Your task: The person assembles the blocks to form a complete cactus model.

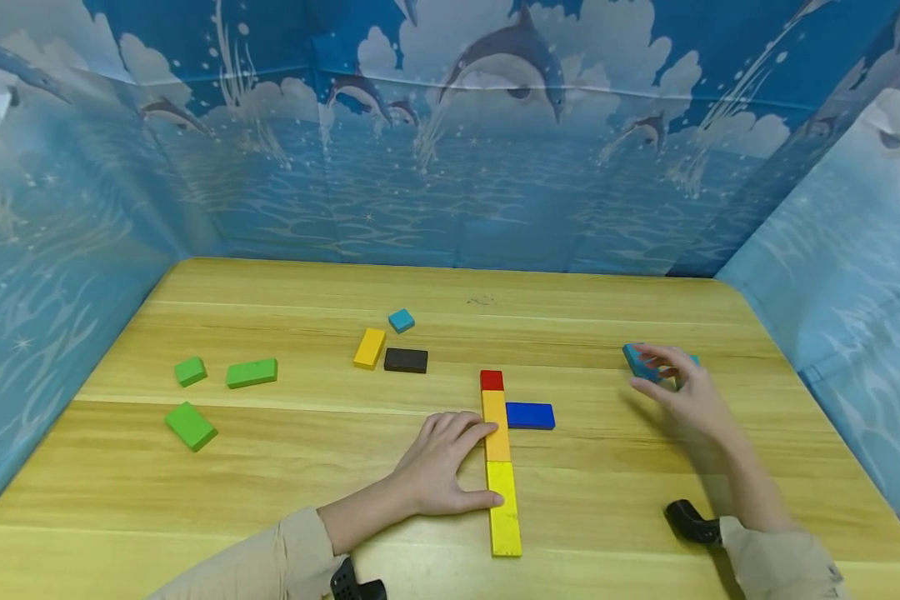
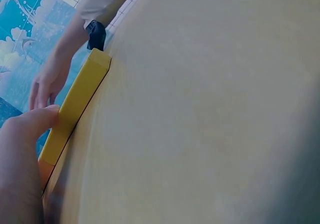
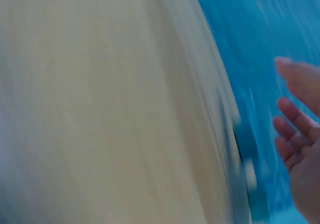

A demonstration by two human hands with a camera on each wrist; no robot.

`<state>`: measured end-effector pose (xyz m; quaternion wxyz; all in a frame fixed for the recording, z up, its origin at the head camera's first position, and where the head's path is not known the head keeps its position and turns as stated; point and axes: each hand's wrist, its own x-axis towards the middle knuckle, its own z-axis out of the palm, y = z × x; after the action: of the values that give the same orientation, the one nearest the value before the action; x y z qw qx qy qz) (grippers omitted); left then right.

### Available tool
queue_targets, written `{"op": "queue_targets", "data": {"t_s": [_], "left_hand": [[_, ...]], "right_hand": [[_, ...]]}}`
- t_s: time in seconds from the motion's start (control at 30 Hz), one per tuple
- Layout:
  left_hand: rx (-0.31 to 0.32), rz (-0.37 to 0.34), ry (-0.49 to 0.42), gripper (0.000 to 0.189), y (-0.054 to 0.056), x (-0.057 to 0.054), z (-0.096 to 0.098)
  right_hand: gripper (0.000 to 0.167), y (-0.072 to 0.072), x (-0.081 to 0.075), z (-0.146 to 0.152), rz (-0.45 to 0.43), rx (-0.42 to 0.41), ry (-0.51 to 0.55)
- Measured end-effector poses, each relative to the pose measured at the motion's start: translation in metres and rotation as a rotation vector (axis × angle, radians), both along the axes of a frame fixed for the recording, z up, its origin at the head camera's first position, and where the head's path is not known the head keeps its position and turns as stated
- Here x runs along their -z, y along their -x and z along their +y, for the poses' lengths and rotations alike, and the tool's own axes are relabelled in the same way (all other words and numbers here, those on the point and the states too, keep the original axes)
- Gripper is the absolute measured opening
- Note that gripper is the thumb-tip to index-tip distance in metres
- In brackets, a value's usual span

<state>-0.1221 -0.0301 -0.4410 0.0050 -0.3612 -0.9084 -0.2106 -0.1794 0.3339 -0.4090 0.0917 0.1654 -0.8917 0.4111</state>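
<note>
A line of blocks runs down the table: a red block at the far end, an orange block, then a yellow block. My left hand rests at the line's left side, index fingertip on the orange block and thumb on the yellow one. A dark blue block lies against the line's right side. Farther right, my right hand hovers with spread, loosely bent fingers over a light blue block and a teal block. It appears apart from both, and partly hides them in the head view.
Green blocks lie at the left. Near the back middle are a yellow-orange block, a black block and a small blue block. Dolphin-print cloth walls the table's back and sides.
</note>
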Motion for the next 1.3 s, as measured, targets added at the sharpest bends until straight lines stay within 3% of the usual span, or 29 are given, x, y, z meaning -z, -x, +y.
{"op": "queue_targets", "data": {"t_s": [0.23,0.43,0.7,0.87,1.3], "left_hand": [[0.0,0.002,0.0,0.079,0.0,0.0,0.0],[0.008,0.006,-0.001,0.079,0.0,0.0,0.0],[0.014,0.019,-0.008,0.079,-0.001,0.0,0.001],[0.011,0.015,-0.003,0.079,0.0,-0.001,0.001],[0.005,0.004,0.0,0.079,0.0,-0.002,0.0]], "right_hand": [[0.059,0.0,0.002,0.06,-0.062,0.084,-0.102],[0.066,0.003,0.007,0.087,-0.206,0.062,-0.16],[0.069,0.007,0.008,0.097,-0.323,0.003,-0.158],[0.071,0.008,0.007,0.099,-0.367,0.014,-0.166],[0.066,0.006,0.008,0.092,-0.344,0.111,-0.106]]}}
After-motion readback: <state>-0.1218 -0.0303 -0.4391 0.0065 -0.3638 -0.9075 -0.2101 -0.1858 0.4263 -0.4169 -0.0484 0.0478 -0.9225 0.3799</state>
